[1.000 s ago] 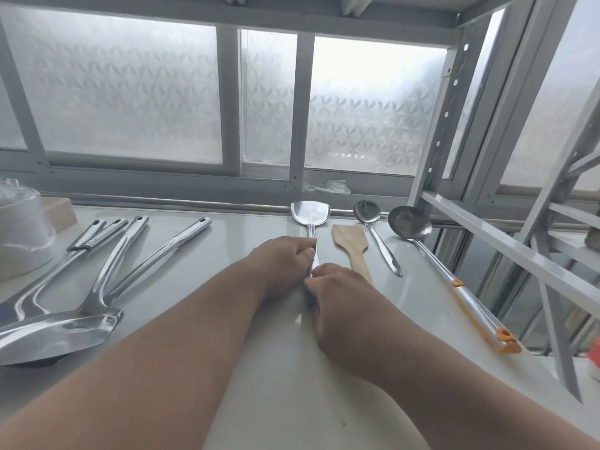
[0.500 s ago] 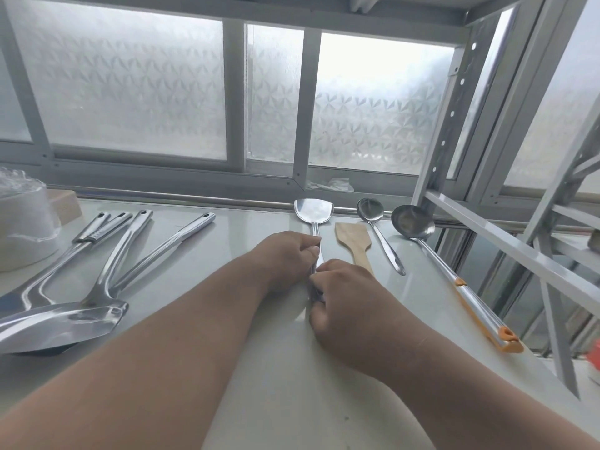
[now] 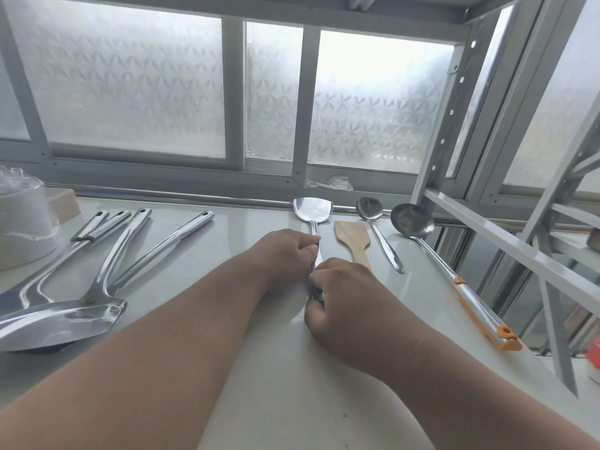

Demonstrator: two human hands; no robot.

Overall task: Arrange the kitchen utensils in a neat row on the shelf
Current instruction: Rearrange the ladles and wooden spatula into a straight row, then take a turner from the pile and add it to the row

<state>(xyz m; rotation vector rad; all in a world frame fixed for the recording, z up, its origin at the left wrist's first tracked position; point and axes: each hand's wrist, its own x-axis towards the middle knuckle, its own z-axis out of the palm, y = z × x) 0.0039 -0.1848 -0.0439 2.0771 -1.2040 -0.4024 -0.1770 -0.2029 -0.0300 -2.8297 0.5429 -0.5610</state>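
The steel turner (image 3: 311, 209) is lying on the white shelf (image 3: 276, 368) with its blade pointing toward the window and its handle running back toward the person. Both hands are holding that handle. The left hand (image 3: 285, 254) is gripping the shaft just behind the blade, with its fingers curled around the metal. The right hand (image 3: 341, 293) is pinching the near end of the handle, directly behind the left hand, and the two hands are almost touching.

Just beside the right hand, on its outer side, the wooden spatula (image 3: 352, 240) is lying parallel to the turner. Beyond it the steel spoon (image 3: 376, 228) is lying, and farther out again the ladle (image 3: 438, 254) with orange handle trim is lying at a slant. These four are forming the row.

Well apart on the left hand's outer side, a loose group of steel utensils (image 3: 107, 254) is fanning out unsorted, with a large steel spatula blade (image 3: 61, 319) nearest the person. Judged from this layout, the row is roughly half complete.

Hazards from here:
- Sliding the turner sideways is likely to knock the wooden spatula, because the gap between them is narrow.
- The polished handle is likely to slip or rotate under a light pinch, which would tilt the blade out of line.
- The ladle's handle end is lying near the shelf edge, so a nudge could push it off.

No brand, label or legible writing is showing on any item.
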